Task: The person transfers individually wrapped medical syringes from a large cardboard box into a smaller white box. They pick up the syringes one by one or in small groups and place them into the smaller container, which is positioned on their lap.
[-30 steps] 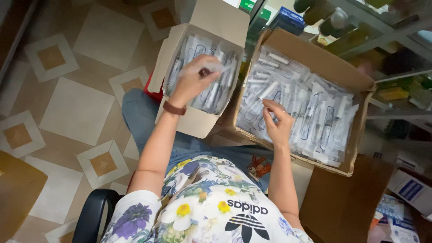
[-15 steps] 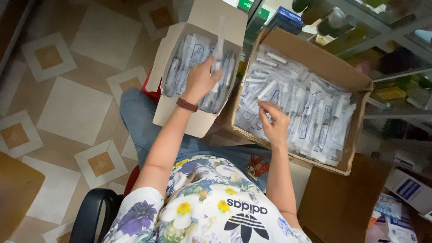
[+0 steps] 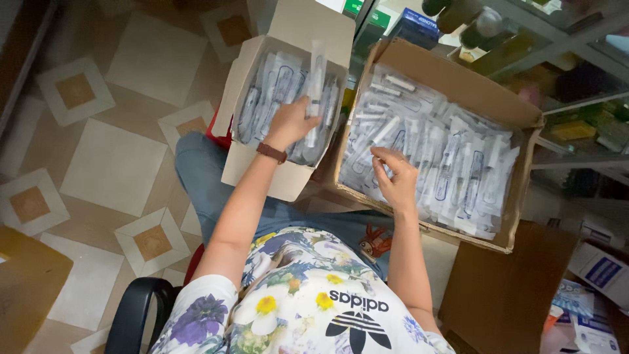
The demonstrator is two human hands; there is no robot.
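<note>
My left hand grips a clear-wrapped syringe packet and holds it upright over the small white carton, which is packed with similar packets standing on end. My right hand rests inside the large brown cardboard box, fingers pinched on a wrapped syringe among several loose ones lying in a heap. Both boxes sit in front of my lap.
I sit on a dark chair over a tiled floor. A glass shelf unit with bottles and boxes stands at the right. A brown cardboard flap and small printed boxes lie at the lower right.
My left hand turned the packet from lying across my fingers to upright and lowered it toward the white carton. My right hand shifted slightly left within the brown box.
</note>
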